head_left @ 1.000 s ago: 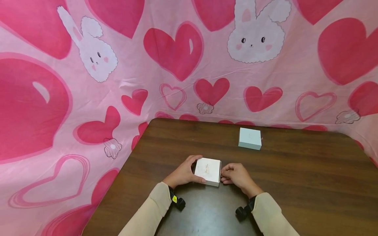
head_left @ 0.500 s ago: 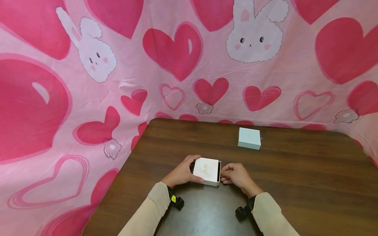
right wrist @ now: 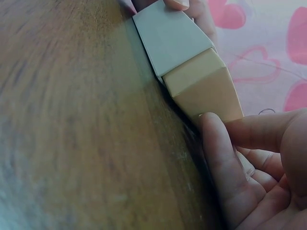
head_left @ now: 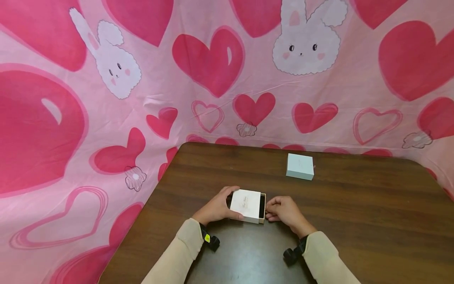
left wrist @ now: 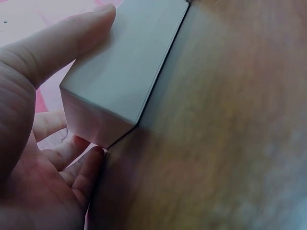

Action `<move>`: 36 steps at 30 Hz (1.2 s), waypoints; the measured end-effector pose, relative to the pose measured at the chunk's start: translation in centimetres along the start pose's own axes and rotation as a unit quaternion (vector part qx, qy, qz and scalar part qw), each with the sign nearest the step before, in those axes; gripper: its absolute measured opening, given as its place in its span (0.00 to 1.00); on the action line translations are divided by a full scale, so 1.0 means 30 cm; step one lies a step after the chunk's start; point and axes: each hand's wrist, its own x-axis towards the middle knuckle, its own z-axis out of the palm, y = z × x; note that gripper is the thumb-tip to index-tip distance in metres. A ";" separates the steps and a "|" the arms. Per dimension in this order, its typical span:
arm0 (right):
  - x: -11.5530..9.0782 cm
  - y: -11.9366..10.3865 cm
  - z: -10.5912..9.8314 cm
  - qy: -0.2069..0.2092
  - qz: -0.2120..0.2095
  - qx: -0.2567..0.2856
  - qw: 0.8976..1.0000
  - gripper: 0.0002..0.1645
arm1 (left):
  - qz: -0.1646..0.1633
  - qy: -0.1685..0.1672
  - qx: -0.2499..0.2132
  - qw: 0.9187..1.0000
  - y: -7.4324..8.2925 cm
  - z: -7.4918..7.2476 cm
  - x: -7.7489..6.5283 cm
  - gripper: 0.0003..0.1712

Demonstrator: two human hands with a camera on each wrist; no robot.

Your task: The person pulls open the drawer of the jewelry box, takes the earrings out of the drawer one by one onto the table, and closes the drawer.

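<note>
A white slide-out gift box (head_left: 245, 205) with gold lettering lies on the brown table, near the middle of the head view. My left hand (head_left: 219, 207) grips its outer sleeve, thumb along the front side and fingers at the back, as the left wrist view (left wrist: 127, 62) bears out. From the right end sticks out a tan inner drawer (right wrist: 204, 91), its dark inside showing as a strip from above. My right hand (head_left: 283, 213) pinches at the drawer's end face with thumb and forefinger; the pinched spot itself is hidden behind the fingertips.
A second box (head_left: 299, 166), pale blue-white and closed, stands farther back to the right, with a small pinkish bit at its right side. Behind the table (head_left: 372, 213) hangs a pink cloth (head_left: 213, 114) with hearts and rabbits.
The sleeve has slid left with my left hand, uncovering more of the drawer at the right end. My right hand has stayed nearly in place.
</note>
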 end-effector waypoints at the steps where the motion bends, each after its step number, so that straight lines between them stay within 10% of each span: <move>1: 0.000 0.000 0.000 0.000 0.001 0.000 1.000 0.06 | 0.002 0.000 -0.001 1.000 -0.002 -0.001 -0.001 0.60; 36: -0.007 -0.010 -0.004 -0.005 0.000 -0.007 1.000 0.07 | -0.019 -0.008 0.000 1.000 -0.033 -0.047 -0.011 0.59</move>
